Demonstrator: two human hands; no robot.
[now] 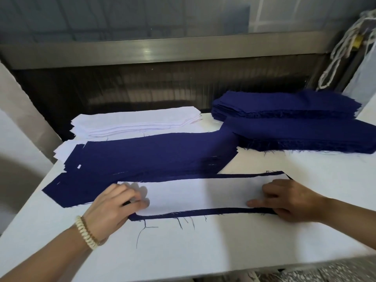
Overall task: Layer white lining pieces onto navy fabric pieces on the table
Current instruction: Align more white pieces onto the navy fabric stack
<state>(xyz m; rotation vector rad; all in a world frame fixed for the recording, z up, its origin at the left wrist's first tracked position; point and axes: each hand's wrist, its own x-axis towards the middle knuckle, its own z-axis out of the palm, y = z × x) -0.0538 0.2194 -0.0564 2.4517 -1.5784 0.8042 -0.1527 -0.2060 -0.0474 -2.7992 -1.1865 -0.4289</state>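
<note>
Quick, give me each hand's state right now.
Left hand: pinches the left end of the white lining piece.
Right hand: rests on the lining's right end; a grip cannot be told.
</note>
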